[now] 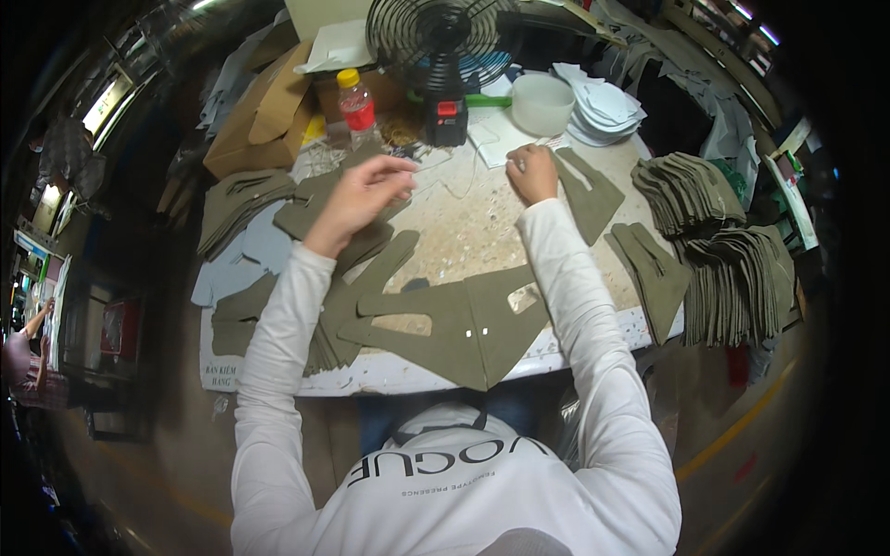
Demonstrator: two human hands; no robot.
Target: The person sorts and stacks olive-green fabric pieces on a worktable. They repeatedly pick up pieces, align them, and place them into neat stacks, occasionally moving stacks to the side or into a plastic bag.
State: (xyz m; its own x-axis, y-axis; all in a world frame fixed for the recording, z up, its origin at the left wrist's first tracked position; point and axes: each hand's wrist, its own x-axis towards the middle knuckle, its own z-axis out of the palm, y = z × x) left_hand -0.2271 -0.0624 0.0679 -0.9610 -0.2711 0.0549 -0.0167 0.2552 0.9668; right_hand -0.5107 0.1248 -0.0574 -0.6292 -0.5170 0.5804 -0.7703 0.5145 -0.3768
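My left hand [366, 196] hovers over the left part of the table, its fingers loosely bent and apart, with nothing visible in them. At the far middle, my right hand [532, 174] is curled closed beside a white paper pad [496, 139]; whatever its fingertips pinch, if anything, is hidden. An olive fabric piece [445, 324] with cut-out openings and two small white marks lies spread at the near edge, below both hands. Another olive fabric piece [590, 196] rests just right of my right hand.
Stacks of olive fabric pieces [732, 283] stand on the right, with more olive pieces [241, 208] on the left. At the back are a black fan [445, 37], a bottle with a yellow cap [356, 107], a cardboard box [260, 125], a translucent bowl [542, 105] and white cut sheets [607, 109].
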